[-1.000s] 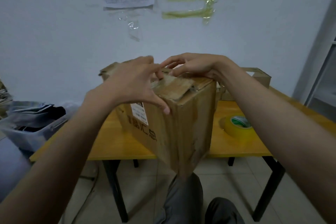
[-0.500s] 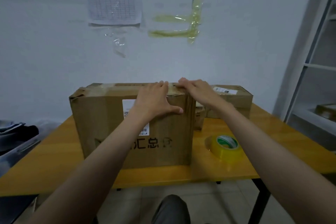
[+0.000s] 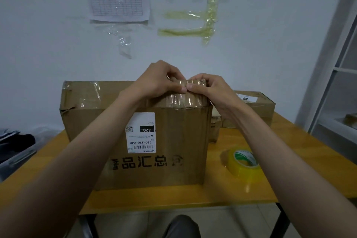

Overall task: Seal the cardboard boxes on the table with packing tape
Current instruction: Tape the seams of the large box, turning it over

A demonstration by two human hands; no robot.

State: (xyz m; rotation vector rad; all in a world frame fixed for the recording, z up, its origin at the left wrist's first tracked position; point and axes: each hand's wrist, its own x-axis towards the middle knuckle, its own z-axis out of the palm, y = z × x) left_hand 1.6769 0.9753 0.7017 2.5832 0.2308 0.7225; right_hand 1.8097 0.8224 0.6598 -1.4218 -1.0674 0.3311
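Where flaps meet: both hands (image 3: 185,89), box (image 3: 135,141) top-right edge.

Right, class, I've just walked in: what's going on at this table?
A person is sealing a large cardboard box on a yellow table. Both hands, left hand and right hand, press on the tape strip at the box's top right edge, fingers curled over it. A tape roll lies to the right, and a smaller box sits behind.

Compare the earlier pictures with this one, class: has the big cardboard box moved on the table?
Yes. The big cardboard box, tilted over the table's near edge a second ago, now stands flat on it, left of the tape roll.
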